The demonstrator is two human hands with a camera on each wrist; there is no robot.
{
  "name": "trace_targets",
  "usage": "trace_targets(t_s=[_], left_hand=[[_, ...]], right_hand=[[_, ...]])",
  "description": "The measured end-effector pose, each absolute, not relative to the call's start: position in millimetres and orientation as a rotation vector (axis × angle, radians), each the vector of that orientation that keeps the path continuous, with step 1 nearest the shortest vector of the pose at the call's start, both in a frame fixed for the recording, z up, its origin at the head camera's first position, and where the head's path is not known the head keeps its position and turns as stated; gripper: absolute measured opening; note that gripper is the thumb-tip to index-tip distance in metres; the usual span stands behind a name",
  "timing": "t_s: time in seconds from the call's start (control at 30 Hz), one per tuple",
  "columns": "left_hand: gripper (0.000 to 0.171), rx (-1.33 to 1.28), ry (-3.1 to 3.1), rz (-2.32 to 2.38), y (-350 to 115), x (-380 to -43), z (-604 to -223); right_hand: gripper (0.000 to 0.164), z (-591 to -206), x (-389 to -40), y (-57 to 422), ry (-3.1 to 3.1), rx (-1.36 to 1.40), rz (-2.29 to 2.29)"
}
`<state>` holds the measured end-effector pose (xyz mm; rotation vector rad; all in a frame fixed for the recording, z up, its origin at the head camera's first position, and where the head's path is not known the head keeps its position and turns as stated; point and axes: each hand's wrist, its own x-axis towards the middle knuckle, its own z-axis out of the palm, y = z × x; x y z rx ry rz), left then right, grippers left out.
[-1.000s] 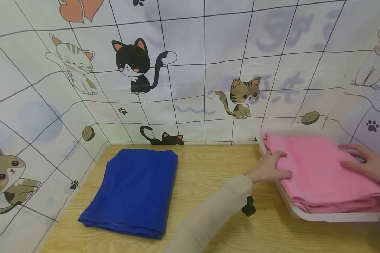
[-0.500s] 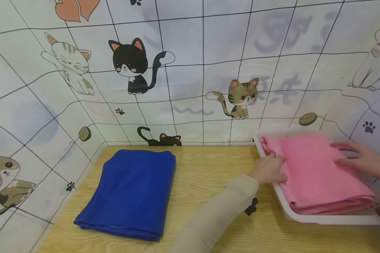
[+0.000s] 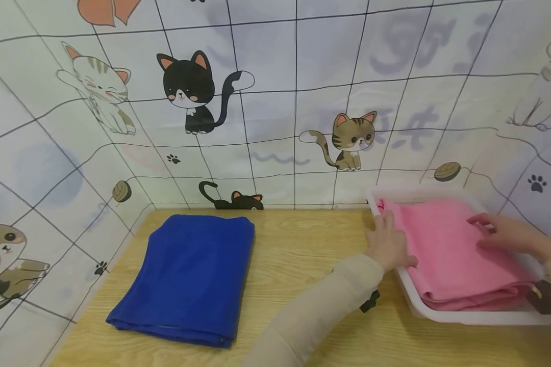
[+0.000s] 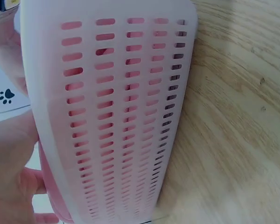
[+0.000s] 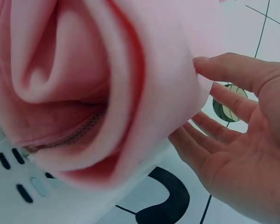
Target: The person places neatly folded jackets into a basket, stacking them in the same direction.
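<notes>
A folded pink cloth point(image 3: 454, 250) lies in a white plastic basket point(image 3: 415, 300) at the right of the table. In the right wrist view a zipper point(image 5: 79, 133) shows between the folds of the cloth. My left hand point(image 3: 387, 244) is over the basket's left rim, fingers spread, fingertips at the cloth's left edge. From the left wrist, the slotted basket wall point(image 4: 116, 107) fills the view and the hand is partly cut off. My right hand point(image 3: 509, 234) touches the cloth's right side, with thumb and fingers point(image 5: 214, 144) extended against it.
A folded blue cloth point(image 3: 188, 280) lies flat on the left of the wooden table point(image 3: 303, 244). Behind the table stands a wall covering point(image 3: 275, 117) printed with cats and grid lines. A dark strap piece point(image 3: 371, 302) shows beneath my left sleeve.
The pink cloth's right side has shifted left, farther inside the basket. My right hand has moved left with it. My left hand has loosened from the cloth's edge, its fingers now spread at the rim.
</notes>
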<state>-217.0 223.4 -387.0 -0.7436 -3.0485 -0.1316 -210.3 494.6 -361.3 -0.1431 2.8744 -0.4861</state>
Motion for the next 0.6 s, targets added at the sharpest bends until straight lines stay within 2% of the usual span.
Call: trace_targets(t_s=[0.37,0.53,0.6], left_hand=[[0.041,-0.79,-3.136,-0.021,225.2,-220.1,-390.3],[0.037,-0.835,-3.145,-0.181,221.4,-222.0,-393.5],[0.043,-0.85,-3.139,-0.267,219.0,-221.0,-394.3]], right_hand=[[0.067,-371.0,-208.7,499.1,2.893,-0.176,-0.501],[0.066,-370.4,-207.3,498.4,2.911,-0.21,-0.499],[0.064,-369.7,-205.4,498.6,2.919,-0.223,-0.498]])
